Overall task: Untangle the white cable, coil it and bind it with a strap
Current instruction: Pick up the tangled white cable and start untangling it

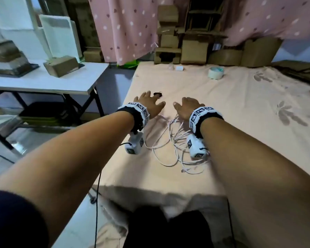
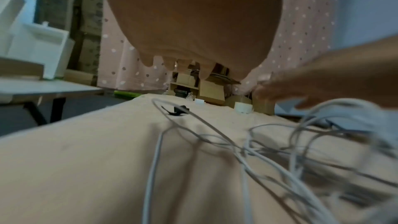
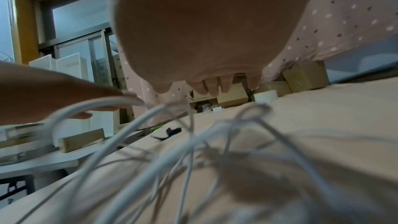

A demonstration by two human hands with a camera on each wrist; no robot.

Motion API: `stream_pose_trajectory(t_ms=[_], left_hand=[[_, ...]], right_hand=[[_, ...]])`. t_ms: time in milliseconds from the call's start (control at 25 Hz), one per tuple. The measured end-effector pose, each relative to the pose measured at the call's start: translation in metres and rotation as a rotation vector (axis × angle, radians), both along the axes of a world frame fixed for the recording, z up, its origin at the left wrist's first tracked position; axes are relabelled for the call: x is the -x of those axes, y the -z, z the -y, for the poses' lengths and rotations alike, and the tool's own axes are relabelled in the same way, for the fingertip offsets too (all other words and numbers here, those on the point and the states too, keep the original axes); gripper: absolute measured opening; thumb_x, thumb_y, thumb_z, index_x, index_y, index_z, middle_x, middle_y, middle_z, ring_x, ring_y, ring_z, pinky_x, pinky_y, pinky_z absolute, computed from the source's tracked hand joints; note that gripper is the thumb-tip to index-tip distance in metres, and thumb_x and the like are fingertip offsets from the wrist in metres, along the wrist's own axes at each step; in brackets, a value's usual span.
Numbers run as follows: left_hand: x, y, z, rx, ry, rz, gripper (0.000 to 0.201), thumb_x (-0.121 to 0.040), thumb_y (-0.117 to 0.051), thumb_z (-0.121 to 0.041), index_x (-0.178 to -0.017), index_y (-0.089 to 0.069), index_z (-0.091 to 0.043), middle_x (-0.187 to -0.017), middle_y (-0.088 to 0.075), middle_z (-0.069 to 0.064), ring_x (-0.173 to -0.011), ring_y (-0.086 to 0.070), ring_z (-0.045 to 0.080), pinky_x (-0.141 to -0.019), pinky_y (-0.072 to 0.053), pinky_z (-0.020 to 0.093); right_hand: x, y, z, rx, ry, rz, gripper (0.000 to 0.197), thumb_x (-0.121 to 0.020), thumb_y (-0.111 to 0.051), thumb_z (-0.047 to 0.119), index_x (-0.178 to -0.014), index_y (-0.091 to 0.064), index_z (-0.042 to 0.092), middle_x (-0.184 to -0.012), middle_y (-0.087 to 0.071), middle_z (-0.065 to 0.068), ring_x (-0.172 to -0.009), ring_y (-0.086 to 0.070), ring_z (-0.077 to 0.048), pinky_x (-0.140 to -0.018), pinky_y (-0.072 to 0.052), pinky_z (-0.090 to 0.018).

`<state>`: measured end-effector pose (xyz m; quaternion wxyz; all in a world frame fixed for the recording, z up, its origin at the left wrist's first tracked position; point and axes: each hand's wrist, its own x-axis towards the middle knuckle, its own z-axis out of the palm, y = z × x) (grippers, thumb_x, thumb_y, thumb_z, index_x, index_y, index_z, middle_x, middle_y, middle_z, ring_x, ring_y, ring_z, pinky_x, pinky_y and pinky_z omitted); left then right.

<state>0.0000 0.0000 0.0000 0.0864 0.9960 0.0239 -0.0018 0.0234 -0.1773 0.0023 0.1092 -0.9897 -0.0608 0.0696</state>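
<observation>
Peach cloth covers the counter [image 1: 240, 108] where the white cable [image 1: 170, 140] lies tangled under my wrists, and my left hand [image 1: 149, 104] and right hand [image 1: 188, 107], flat and holding nothing, may tighten knots by careless pulling.

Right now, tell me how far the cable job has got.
Done: nothing; the white cable lies in a loose tangle on the peach sheet. In hand: nothing; left hand and right hand hover open above it. Left: untangling, coiling, then binding with the black strap, which lies untouched beyond the left fingers.
</observation>
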Motion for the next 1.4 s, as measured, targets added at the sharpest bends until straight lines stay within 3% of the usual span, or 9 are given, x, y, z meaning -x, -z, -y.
stream_pose_trajectory(t_ms=[200, 360, 560, 680, 760, 880, 1040, 1280, 1400], left_hand=[[0.078, -0.004, -0.006, -0.023, 0.093, -0.014, 0.068, -0.099, -0.048, -0.053, -0.158, -0.026, -0.028, -0.168, -0.016, 0.008, -0.154, -0.016, 0.026, -0.123, -0.02, 0.044], [0.112, 0.001, 0.002, -0.004, 0.103, -0.069, 0.062, -0.094, -0.064, -0.041, -0.15, -0.045, -0.019, -0.154, -0.043, 0.01, -0.141, -0.04, 0.029, -0.111, -0.033, 0.033], [0.125, 0.019, 0.024, 0.012, 0.196, -0.055, 0.02, -0.09, -0.068, -0.016, -0.105, -0.072, -0.003, -0.11, -0.071, 0.015, -0.104, -0.064, 0.033, -0.08, -0.046, 0.029], [0.118, 0.022, 0.035, 0.063, 0.219, 0.003, 0.006, -0.083, -0.063, -0.008, -0.08, -0.065, -0.004, -0.087, -0.066, 0.016, -0.082, -0.058, 0.031, -0.065, -0.039, 0.028], [0.109, 0.027, 0.042, 0.114, 0.235, 0.038, 0.019, -0.079, -0.062, -0.008, -0.064, -0.052, -0.011, -0.074, -0.056, 0.013, -0.074, -0.049, 0.028, -0.056, -0.029, 0.029], [0.093, 0.04, 0.05, 0.238, 0.204, -0.045, 0.026, -0.083, -0.069, -0.02, -0.063, -0.053, -0.014, -0.07, -0.056, 0.008, -0.07, -0.05, 0.025, -0.055, -0.035, 0.025], [0.064, 0.058, 0.055, 0.287, 0.154, -0.15, 0.037, -0.078, -0.081, -0.049, -0.07, -0.06, -0.019, -0.068, -0.059, -0.003, -0.063, -0.052, 0.011, -0.058, -0.042, 0.021], [0.023, 0.06, 0.052, 0.32, 0.082, -0.127, 0.041, -0.076, -0.084, -0.047, -0.068, -0.054, -0.02, -0.068, -0.056, -0.004, -0.066, -0.05, 0.015, -0.057, -0.037, 0.026], [0.003, 0.062, 0.041, 0.44, 0.041, -0.119, 0.037, -0.074, -0.087, -0.043, -0.072, -0.059, -0.019, -0.067, -0.062, -0.002, -0.066, -0.055, 0.016, -0.057, -0.042, 0.023]], right_hand=[[0.075, 0.021, 0.019, 0.037, -0.014, 0.065, 0.07, -0.104, -0.029, 0.058, -0.152, -0.036, 0.007, -0.161, -0.034, -0.013, -0.149, -0.029, -0.031, -0.119, -0.025, -0.05], [0.105, 0.019, 0.031, 0.026, -0.031, 0.082, 0.071, -0.104, -0.03, 0.057, -0.154, -0.033, 0.007, -0.161, -0.034, -0.015, -0.148, -0.031, -0.034, -0.118, -0.029, -0.049], [0.113, 0.038, 0.045, 0.062, -0.075, 0.097, 0.054, -0.096, -0.055, 0.035, -0.142, -0.051, 0.009, -0.146, -0.049, -0.019, -0.133, -0.048, -0.038, -0.105, -0.046, -0.042], [0.102, 0.047, 0.053, 0.046, -0.089, 0.112, 0.036, -0.089, -0.061, 0.022, -0.121, -0.067, 0.006, -0.125, -0.061, -0.019, -0.114, -0.061, -0.036, -0.094, -0.053, -0.04], [0.094, 0.053, 0.054, -0.012, -0.078, 0.122, 0.019, -0.084, -0.062, 0.016, -0.097, -0.073, 0.007, -0.103, -0.069, -0.015, -0.095, -0.066, -0.036, -0.083, -0.057, -0.037], [0.078, 0.056, 0.052, -0.058, -0.036, 0.108, 0.015, -0.081, -0.06, 0.017, -0.074, -0.072, 0.01, -0.077, -0.07, -0.009, -0.077, -0.068, -0.032, -0.072, -0.058, -0.034], [0.055, 0.06, 0.046, -0.059, -0.014, 0.103, 0.013, -0.081, -0.069, 0.02, -0.072, -0.073, 0.012, -0.069, -0.069, -0.005, -0.073, -0.067, -0.03, -0.069, -0.054, -0.03], [0.016, 0.068, 0.039, -0.169, 0.014, 0.092, 0.019, -0.084, -0.07, 0.027, -0.082, -0.076, 0.009, -0.086, -0.073, -0.011, -0.086, -0.067, -0.032, -0.078, -0.056, -0.033], [-0.002, 0.066, 0.031, -0.219, -0.026, 0.028, 0.023, -0.079, -0.073, 0.03, -0.084, -0.076, 0.008, -0.085, -0.074, -0.01, -0.084, -0.068, -0.029, -0.075, -0.056, -0.033]])
